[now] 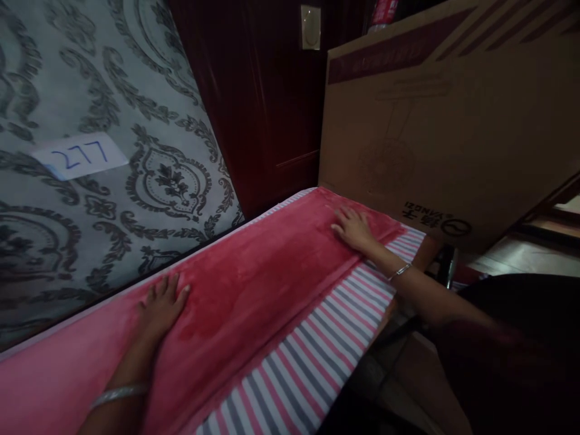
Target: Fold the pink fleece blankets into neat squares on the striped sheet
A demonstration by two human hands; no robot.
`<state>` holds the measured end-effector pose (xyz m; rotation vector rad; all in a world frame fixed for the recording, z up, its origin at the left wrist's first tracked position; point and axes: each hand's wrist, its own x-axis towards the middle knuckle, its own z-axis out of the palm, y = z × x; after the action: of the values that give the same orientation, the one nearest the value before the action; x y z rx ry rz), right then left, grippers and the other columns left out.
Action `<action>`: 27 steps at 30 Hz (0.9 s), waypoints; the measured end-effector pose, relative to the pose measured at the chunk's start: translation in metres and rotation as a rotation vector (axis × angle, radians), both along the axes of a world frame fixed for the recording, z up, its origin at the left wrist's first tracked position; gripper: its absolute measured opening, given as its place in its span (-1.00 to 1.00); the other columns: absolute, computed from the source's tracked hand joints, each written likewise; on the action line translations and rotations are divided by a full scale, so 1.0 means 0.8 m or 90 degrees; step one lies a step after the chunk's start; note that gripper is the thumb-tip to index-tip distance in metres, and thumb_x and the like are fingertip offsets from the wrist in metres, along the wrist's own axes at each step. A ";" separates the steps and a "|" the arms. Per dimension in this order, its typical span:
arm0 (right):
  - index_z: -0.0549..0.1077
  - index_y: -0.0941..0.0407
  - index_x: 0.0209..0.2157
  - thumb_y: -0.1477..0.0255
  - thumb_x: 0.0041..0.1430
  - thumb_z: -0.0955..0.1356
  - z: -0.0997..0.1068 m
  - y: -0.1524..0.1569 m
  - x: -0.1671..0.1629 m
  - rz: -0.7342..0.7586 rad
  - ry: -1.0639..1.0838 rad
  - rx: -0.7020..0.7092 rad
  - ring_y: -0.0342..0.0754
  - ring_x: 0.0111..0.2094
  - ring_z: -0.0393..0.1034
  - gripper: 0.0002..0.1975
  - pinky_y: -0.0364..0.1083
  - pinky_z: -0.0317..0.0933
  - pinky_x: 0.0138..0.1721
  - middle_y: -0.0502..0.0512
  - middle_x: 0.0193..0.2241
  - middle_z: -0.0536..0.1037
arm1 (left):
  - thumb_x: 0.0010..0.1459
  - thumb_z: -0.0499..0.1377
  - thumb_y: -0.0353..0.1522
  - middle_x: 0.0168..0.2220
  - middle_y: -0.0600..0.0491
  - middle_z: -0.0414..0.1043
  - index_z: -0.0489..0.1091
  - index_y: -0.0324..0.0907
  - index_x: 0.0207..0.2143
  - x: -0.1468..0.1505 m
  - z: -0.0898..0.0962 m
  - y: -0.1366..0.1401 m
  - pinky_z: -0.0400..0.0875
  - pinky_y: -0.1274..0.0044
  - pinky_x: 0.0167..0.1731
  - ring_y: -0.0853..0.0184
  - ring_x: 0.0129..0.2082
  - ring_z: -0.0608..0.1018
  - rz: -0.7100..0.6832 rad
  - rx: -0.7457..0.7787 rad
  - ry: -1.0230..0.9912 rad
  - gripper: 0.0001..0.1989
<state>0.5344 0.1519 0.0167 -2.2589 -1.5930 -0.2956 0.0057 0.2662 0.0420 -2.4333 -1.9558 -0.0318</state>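
Note:
A long red plush cloth [254, 272] lies spread over a striped pink, grey and white cloth [299, 362], whose edge shows along the near side. My left hand [163, 305] rests flat on the red cloth toward its left part, fingers spread, holding nothing. Near the far right end, my right hand [353, 228] also lies on the red cloth with its fingers apart and nothing in them. Darker and lighter patches mark the pile between the two hands. A bracelet circles each wrist.
A large cardboard box [435, 121] stands behind the far right end, with a red-labelled bottle [384, 12] beyond its top. Patterned wallpaper [172, 175] with a paper marked 277 [81, 156] rises at the left. A dark red wooden panel [267, 103] stands between.

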 end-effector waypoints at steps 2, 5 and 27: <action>0.21 -0.01 0.36 0.12 0.41 0.12 -0.011 -0.005 -0.032 0.098 0.020 -0.021 0.28 0.40 -0.06 -0.42 0.37 -0.08 0.30 0.20 0.40 0.12 | 0.39 -0.33 -0.11 0.46 -0.30 -0.12 -0.01 -0.29 0.42 0.008 0.011 -0.012 0.03 -0.11 0.24 -0.13 0.44 -0.02 0.037 -0.012 -0.023 -0.30; 0.16 -0.07 0.39 0.09 0.42 0.09 -0.025 -0.014 -0.064 0.184 0.020 -0.041 0.25 0.42 -0.14 -0.42 0.36 -0.12 0.32 0.14 0.42 0.08 | 0.39 -0.23 -0.12 0.45 -0.27 -0.08 0.05 -0.27 0.41 0.025 0.022 -0.043 -0.06 -0.03 0.31 -0.05 0.45 -0.04 -0.002 0.014 -0.012 -0.34; 0.07 -0.09 0.42 0.12 0.42 0.10 -0.040 -0.031 -0.095 0.243 0.034 -0.162 0.16 0.45 -0.22 -0.40 0.33 -0.16 0.35 0.06 0.44 -0.01 | 0.42 -0.13 -0.12 0.46 -0.18 -0.07 0.03 -0.17 0.42 0.000 -0.001 -0.152 -0.10 -0.07 0.31 -0.02 0.44 0.02 -0.055 -0.028 0.012 -0.38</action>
<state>0.4586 0.1271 -0.0149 -2.0500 -2.0832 0.0720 0.0057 0.1448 0.0408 -2.5341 -1.8621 0.0325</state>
